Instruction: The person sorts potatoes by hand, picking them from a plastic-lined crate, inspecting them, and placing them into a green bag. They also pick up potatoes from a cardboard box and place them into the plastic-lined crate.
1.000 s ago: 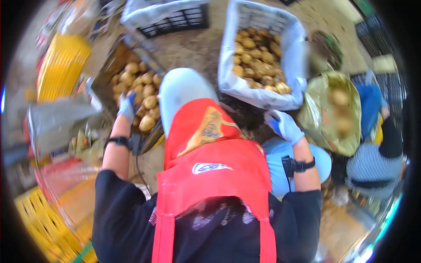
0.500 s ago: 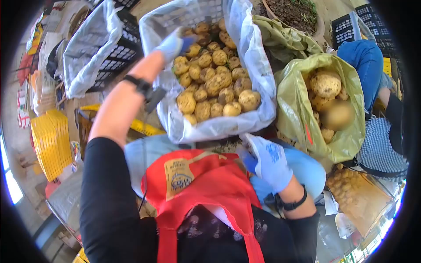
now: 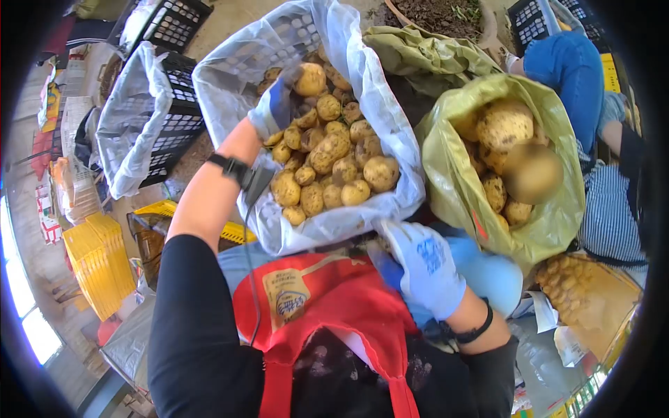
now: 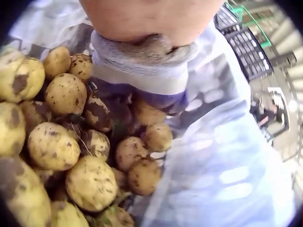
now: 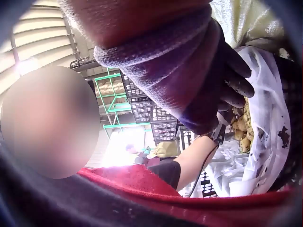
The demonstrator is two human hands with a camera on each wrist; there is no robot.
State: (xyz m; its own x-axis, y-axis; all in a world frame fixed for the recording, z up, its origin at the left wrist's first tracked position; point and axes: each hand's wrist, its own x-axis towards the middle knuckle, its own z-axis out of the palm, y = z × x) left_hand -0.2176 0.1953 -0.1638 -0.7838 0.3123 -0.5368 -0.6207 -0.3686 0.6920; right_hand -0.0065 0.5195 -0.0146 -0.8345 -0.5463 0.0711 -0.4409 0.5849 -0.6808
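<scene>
My left hand (image 3: 274, 110), in a white glove with blue fingers, reaches into the far left part of a crate lined with white plastic (image 3: 279, 240). Its fingers lie beside a large potato (image 3: 310, 79). In the left wrist view the gloved hand (image 4: 142, 82) goes down among potatoes (image 4: 91, 183), its fingertips hidden; I cannot tell whether they grip one. My right hand (image 3: 421, 265), gloved alike, hangs loosely over my knee at the crate's near edge. Dark fingers (image 5: 239, 90) show bent and holding nothing in the right wrist view.
A green sack (image 3: 446, 202) of larger potatoes stands right of the crate. Another lined black crate (image 3: 132, 125) is at the left, with stacked yellow baskets (image 3: 100, 261) nearer. A seated person's leg in jeans (image 3: 564, 76) is at the right. A mesh bag of potatoes (image 3: 575, 282) lies behind.
My left hand has gone from the potato container at the left into the lined crate, and the view has turned with it. The right hand stays by my knee.
</scene>
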